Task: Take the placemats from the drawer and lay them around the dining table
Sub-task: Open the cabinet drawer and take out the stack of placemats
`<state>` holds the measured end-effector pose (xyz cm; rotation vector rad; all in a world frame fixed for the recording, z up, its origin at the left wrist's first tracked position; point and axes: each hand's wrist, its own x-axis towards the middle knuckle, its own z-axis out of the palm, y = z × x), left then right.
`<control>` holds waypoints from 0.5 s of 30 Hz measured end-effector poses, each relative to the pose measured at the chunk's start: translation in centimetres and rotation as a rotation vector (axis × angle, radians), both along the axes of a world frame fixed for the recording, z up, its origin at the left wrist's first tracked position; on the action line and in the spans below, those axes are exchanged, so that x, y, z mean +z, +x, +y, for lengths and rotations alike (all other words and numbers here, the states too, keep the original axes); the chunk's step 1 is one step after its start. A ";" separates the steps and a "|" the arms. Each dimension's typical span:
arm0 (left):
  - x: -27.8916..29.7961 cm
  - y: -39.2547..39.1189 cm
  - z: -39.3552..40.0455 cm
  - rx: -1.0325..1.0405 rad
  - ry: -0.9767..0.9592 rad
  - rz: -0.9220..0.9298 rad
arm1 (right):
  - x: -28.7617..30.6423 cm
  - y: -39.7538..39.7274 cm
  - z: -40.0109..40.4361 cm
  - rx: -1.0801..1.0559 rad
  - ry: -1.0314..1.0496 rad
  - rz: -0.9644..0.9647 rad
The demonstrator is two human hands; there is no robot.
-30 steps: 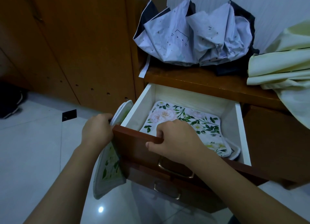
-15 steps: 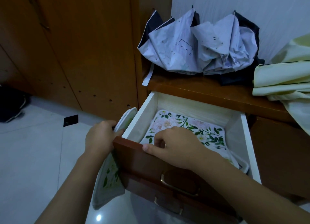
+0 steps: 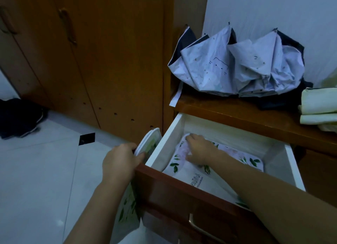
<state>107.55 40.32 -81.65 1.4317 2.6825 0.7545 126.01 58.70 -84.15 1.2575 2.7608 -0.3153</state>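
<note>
Right hand (image 3: 199, 150) moved off the drawer (image 3: 182, 187) front, now fingers flat on the mat (image 3: 235, 157) inside. Left hand (image 3: 119, 164) grips mats (image 3: 149, 142) outside, lower ends hidden.

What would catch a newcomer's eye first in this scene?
Probably the open drawer at the centre, where the right hand reaches onto a floral placemat lying inside. Just outside its left wall, the left hand grips more placemats hanging down. Above, a crumpled pale umbrella sits on the wooden cabinet top.
</note>
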 end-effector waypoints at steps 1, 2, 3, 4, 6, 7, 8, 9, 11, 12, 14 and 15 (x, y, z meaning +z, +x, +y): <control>-0.1 0.0 0.1 -0.003 0.001 -0.003 | -0.3 -0.2 0.6 -0.030 -0.002 -0.018; -0.1 0.0 0.2 -0.007 0.004 -0.004 | -0.4 -0.4 1.2 -0.050 -0.008 -0.032; -0.1 0.1 0.3 -0.009 0.006 -0.004 | -0.4 -0.6 1.7 -0.045 -0.008 -0.050; -0.1 0.1 0.4 -0.010 0.005 -0.003 | -0.2 -1.0 2.0 -0.017 0.002 -0.074; -0.2 0.2 0.6 -0.013 0.008 -0.013 | 0.0 -1.6 2.3 0.051 0.038 -0.109; -0.2 0.2 0.6 -0.015 0.015 -0.023 | 0.0 -1.8 2.5 0.070 0.040 -0.117; -0.2 0.3 0.7 -0.016 0.021 -0.029 | -0.1 -2.0 2.7 0.076 0.025 -0.123; -0.3 0.2 0.7 -0.019 0.026 -0.029 | -0.2 -2.0 2.9 0.074 -0.001 -0.126; -0.3 0.2 0.8 -0.029 0.029 -0.018 | -0.2 -1.9 3.3 0.062 -0.049 -0.127; -0.3 0.1 0.8 -0.035 0.027 -0.014 | -0.2 -1.8 3.4 0.056 -0.059 -0.128; -0.3 0.2 0.8 -0.049 0.025 -0.011 | -0.1 -1.7 3.5 0.059 -0.042 -0.138; -0.2 0.2 0.8 -0.051 0.027 -0.007 | 0.0 -1.7 3.5 0.065 -0.023 -0.153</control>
